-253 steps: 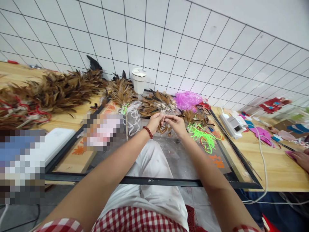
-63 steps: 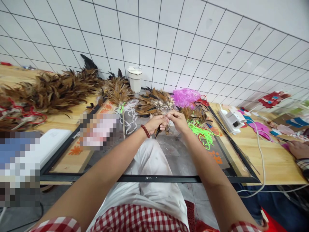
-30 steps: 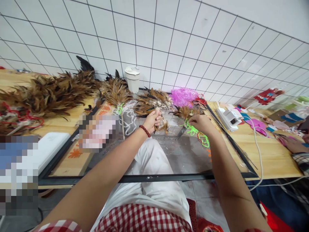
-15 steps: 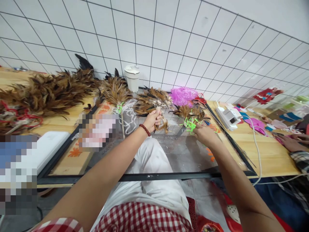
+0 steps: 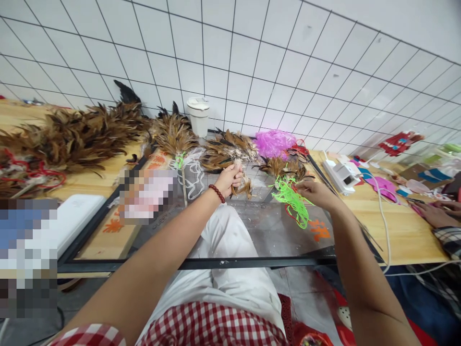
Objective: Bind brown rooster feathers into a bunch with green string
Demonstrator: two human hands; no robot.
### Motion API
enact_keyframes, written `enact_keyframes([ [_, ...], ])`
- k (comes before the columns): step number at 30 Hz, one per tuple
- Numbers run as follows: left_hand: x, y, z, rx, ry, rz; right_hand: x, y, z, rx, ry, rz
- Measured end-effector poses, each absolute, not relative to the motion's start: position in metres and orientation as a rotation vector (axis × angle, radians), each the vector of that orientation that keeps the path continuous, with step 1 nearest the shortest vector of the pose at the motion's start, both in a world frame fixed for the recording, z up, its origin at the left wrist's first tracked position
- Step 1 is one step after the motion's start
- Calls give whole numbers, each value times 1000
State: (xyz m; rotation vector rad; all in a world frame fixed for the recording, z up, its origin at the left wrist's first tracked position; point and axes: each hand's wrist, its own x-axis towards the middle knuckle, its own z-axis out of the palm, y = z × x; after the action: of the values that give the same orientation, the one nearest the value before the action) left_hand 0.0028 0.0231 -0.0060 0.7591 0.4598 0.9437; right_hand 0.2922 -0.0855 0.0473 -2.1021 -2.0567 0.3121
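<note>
Spanning part of the pale wooden table (image 5: 406,235), a black-framed transparent panel (image 5: 252,262) bears a loose pile of brown and black feathers (image 5: 223,153). Beside these sits a crumpled purple plastic bag (image 5: 274,142), contents indiscernible. A tangle of neon-green cord (image 5: 292,199) lies on the panel's right side. Low down, a red container (image 5: 300,332) holds small mixed pieces, cut off by the lower edge. A white lidded cup (image 5: 199,119) stands at the panel's far edge; its lid conceals the inside. The right hand (image 5: 319,194) has fingers drawn narrowly together beside the cord; whether they grip a strand cannot be told. The left hand (image 5: 229,180) is curled tightly around a small brown feather bundle (image 5: 246,188) near the panel's middle. Its tips point right and toward the wearer, long axis slanting; the fist hides the opposite end.
</note>
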Motion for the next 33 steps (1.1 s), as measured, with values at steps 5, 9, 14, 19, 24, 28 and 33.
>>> enact_keyframes([
  [5, 3, 24, -8, 755, 457, 938, 286, -80, 21, -1984, -2234, 246],
  [9, 3, 25, -9, 759, 446, 931, 275, -90, 34, -1971, -2045, 34],
  [14, 2, 24, -8, 766, 446, 921, 252, -95, 47, -1759, -2295, 76],
  [19, 2, 25, -8, 757, 452, 921, 234, -93, 41, -1828, -2557, -127],
  [24, 3, 24, -8, 745, 456, 921, 245, -93, 48, -1779, -2262, -12],
  [28, 3, 24, -8, 749, 451, 920, 258, -95, 65, -1652, -1718, 276],
  [33, 3, 23, -6, 748, 456, 918, 263, -98, 88, -1495, -1339, 465],
])
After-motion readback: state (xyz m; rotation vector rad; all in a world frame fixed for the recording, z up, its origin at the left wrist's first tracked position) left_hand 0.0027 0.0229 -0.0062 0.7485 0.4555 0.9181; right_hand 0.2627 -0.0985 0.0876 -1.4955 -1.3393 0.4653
